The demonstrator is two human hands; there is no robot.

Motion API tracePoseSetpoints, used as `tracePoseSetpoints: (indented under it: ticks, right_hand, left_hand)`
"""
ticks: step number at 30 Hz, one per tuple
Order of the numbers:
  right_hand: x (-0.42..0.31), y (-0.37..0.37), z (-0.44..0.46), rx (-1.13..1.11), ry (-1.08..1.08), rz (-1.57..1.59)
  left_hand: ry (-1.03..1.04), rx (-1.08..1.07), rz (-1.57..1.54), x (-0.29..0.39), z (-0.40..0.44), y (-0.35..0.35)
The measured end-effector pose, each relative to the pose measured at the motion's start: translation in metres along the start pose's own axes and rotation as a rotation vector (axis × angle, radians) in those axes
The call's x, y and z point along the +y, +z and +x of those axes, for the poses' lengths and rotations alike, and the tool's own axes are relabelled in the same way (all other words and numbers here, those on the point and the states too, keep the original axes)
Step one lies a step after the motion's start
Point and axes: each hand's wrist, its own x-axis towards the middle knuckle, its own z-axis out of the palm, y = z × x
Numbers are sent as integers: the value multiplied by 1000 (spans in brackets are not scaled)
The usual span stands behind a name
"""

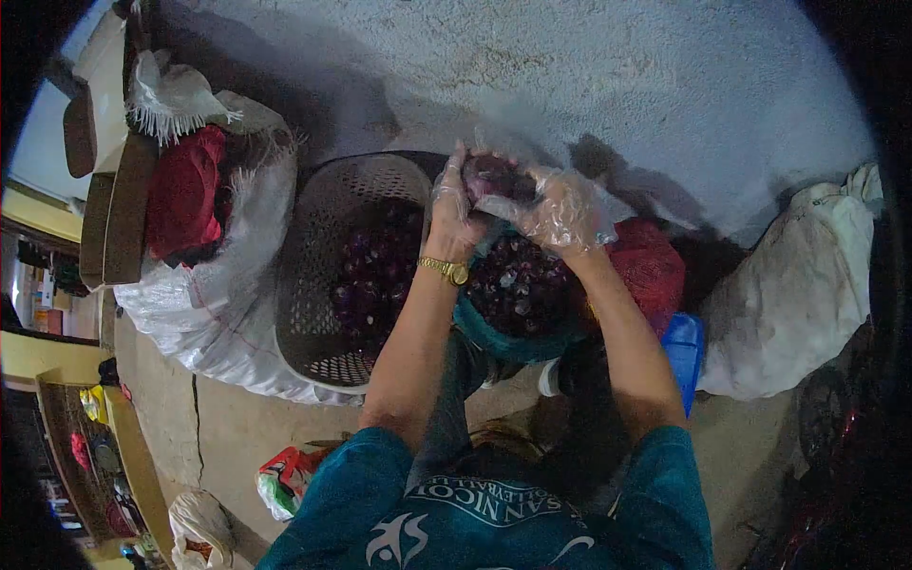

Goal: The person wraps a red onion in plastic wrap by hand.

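Left hand (456, 211) and right hand (562, 211) pinch a purple bulb (491, 178) between them (roundish, its direction and long axis unclear).

There are two hands (559, 211), one purple bulb (492, 178), one watch (459, 274), one basket (312, 256) and one tub (518, 348).

The only camera is sitting on the person's head, facing forward and steeply down. It is looking over the shirt (503, 518) at the left hand (454, 209) and right hand (567, 214), within arm's reach. The wall (617, 76) is filling the top, the floor (157, 380) is spreading lower, and a dark, curved border is enclosing both.
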Motion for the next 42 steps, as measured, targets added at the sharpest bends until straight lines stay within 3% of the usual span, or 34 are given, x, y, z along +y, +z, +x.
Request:
tracePoseSetpoints:
  ticks: [3, 5, 15, 21, 23, 30, 33, 35, 40, 42]
  right_hand:
    - [-4, -2, 1, 64, -16, 120]
    - [0, -1, 0, -7, 23, -98]
    - [-10, -7, 1, -1, 29, 33]
    - [-5, -5, -1, -89, 90, -131]
    - [4, 2, -2, 10, -16, -7]
    - [-7, -9, -2, -22, 21, -151]
    - [-1, -4, -2, -27, -94, -256]
    - [7, 8, -4, 111, -204, -213]
    - [2, -5, -4, 27, -289, -274]
    - [0, -8, -4, 12, -305, -295]
  left_hand:
    - [-9, 30, -27, 0, 1, 0]
    - [-9, 9, -34, 0, 1, 0]
    - [27, 37, -5, -1, 1, 0]
    - [-40, -9, -21, 1, 3, -3]
    - [-34, 28, -16, -1, 4, -5]
    - [2, 43, 26, -1, -1, -3]
    - [59, 119, 14, 1, -6, 10]
    - [55, 77, -24, 1, 0, -1]
    - [44, 61, -4, 3, 7, -13]
    - [-50, 88, 3, 7, 6, -13]
